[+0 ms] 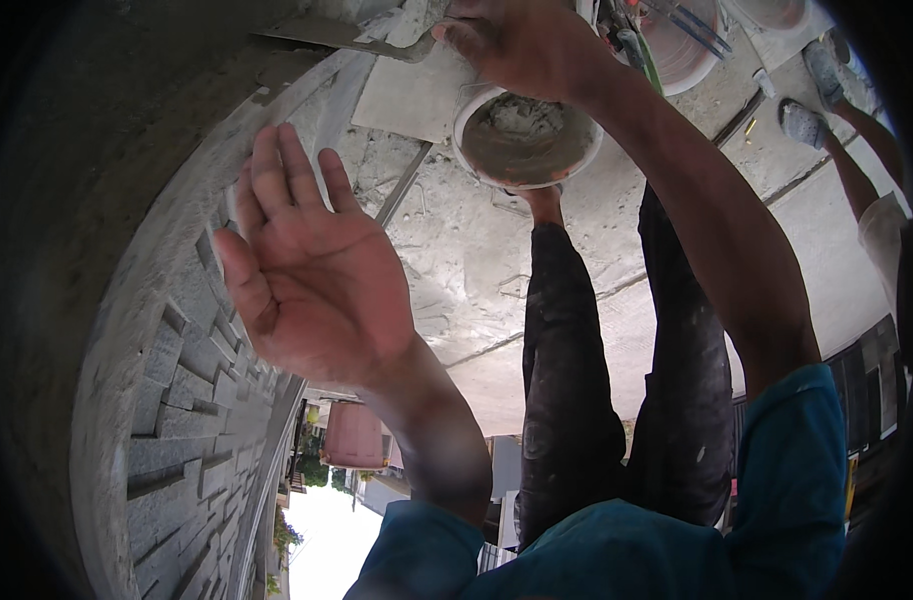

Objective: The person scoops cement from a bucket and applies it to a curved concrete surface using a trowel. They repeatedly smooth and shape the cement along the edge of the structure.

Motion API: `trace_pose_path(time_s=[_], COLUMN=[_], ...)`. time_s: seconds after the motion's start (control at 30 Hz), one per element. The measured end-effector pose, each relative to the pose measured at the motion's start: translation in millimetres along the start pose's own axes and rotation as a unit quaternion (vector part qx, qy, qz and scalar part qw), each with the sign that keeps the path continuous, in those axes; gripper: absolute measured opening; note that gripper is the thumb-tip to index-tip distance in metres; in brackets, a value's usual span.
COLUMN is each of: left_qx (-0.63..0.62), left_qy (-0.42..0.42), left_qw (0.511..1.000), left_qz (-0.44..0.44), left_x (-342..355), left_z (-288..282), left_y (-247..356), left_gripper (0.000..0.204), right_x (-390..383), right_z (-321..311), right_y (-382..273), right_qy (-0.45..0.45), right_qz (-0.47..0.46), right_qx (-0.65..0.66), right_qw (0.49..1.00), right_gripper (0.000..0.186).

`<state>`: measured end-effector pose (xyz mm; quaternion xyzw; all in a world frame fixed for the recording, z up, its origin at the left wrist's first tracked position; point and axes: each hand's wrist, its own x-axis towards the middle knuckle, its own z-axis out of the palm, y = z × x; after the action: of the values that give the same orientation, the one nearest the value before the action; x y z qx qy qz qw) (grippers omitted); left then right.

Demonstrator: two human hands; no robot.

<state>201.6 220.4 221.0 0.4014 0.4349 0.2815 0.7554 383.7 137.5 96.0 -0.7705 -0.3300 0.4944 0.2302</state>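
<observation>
My left hand (322,275) is raised beside the wall, palm showing and fingers stretched out, with nothing in it. At the top, my right hand (527,45) is closed round a trowel; its handle is mostly hidden. The trowel's flat metal blade (362,42) reaches left against or close to the grey plastered surface (177,60); I cannot tell whether they touch. Grey mortar is smeared near the hand's end of the blade. Below my right hand stands a round, pale-rimmed bucket (464,152) with wet grey mortar (522,125) inside.
Grey stone blocks (182,390) jut unevenly from the wall on the left. At the upper right, bar-like tools (692,25) lie across another round tub (722,65). A co-worker's shod foot (803,122) is on the concrete floor (457,240) at the far right.
</observation>
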Motion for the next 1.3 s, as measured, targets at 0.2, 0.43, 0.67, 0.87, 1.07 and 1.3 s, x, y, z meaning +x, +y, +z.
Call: trace_pose_path(time_s=[0.2,0.43,0.67,0.87,1.07,1.3], left_qx=[-0.059,-0.014,-0.024,-0.023,-0.023,-0.012], left_qy=[0.003,-0.012,-0.008,-0.044,-0.019,-0.093], left_qw=[0.998,1.0,1.0,0.999,1.0,0.995], left_qz=[-0.001,-0.006,-0.001,0.004,-0.01,-0.019], left_x=[0.6,-1.2,3.6,3.2,-1.6,4.6], left_z=[-2.8,-4.1,0.5,-9.8,-5.6,-13.3], left_y=[0.3,-0.1,-1.8,-2.0,-1.0,2.2], left_gripper=[0.082,0.089,0.088,0.088,0.091,0.098], right_x=[-22.0,-43.9,-25.8,-56.8,-56.9,-20.2], right_z=[-23.3,1.5,67.9,15.0,11.6,14.2], right_y=[-30.0,-3.4,9.1,6.1,18.9,-7.2], right_qy=[-0.059,0.076,0.236,0.138,0.098,0.097], right_qz=[0.007,-0.158,-0.169,-0.173,-0.054,-0.073], right_qx=[-0.019,0.082,0.144,0.009,0.043,-0.02], right_qw=[0.998,0.981,0.946,0.975,0.993,0.992], right_gripper=[0.039,0.028,0.032,0.032,0.036,0.044])
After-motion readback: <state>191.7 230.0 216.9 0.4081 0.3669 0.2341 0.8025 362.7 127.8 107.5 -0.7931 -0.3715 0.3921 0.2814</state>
